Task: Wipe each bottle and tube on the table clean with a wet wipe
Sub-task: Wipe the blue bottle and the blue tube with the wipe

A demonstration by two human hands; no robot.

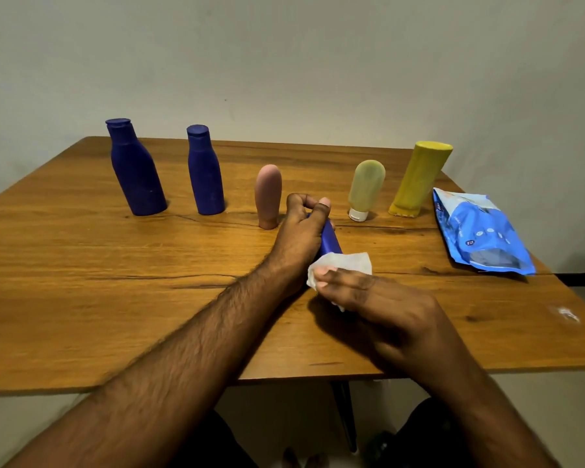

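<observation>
In the head view, the left hand point(301, 228) is closed around a small blue bottle point(330, 243). The fingers curl over its far end and the thumb lies along its side, so only a short part of the bottle shows between the two hands. The bottle is tilted and is held above the wooden table point(81, 298), near the middle of it.

The right hand point(379, 309) holds a white wet wipe point(348, 263) against the near end of this bottle. Its fingers are bent around the wipe and press it on the blue surface; the hand is a little blurred.

Behind the hands, a row of things stands on the table. From the left there are a large blue bottle point(136, 170), a second blue bottle point(205, 172), a pink tube point(268, 195), a pale green tube point(366, 189) standing on its white cap, and a yellow tube point(419, 179). The pink tube is just beside the left hand.

At the right side of the table lies a blue pack of wipes point(480, 234), flat, well apart from the hands.
</observation>
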